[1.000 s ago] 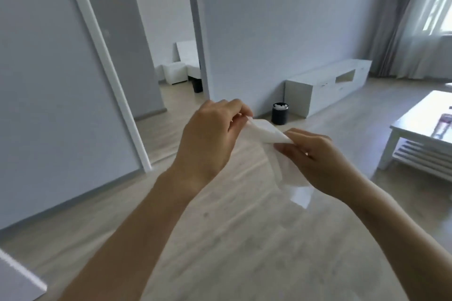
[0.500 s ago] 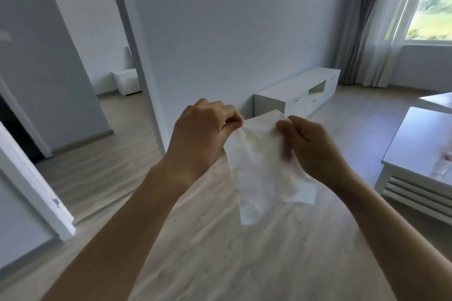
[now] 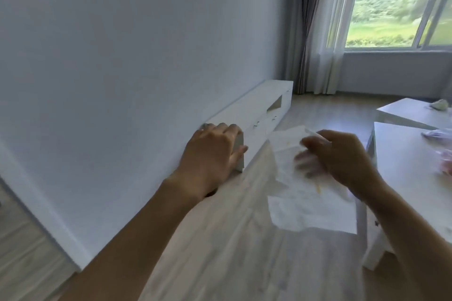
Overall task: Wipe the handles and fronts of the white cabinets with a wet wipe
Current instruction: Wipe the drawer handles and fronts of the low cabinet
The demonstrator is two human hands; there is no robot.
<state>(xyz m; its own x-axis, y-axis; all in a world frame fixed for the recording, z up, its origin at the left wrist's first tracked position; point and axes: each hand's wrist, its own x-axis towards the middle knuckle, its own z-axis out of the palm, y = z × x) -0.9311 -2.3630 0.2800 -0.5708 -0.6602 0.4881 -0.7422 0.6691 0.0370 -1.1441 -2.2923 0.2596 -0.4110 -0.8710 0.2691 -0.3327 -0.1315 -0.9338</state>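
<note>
Wet wipe (image 3: pixel 305 203) gripped by right hand (image 3: pixel 342 159); left hand (image 3: pixel 210 154) relaxed, fingers loosely spread.

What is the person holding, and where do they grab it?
The right hand grips the wet wipe near its top edge, and the rest hangs down unfolded. The left hand holds nothing.

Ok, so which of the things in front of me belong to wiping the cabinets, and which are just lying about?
For the job:
wet wipe, pinched in the right hand
low white cabinet along the wall
left hand, holding nothing

Just lying about:
white coffee table
crumpled item on the farther tabletop, too blurred to name
curtains
</note>
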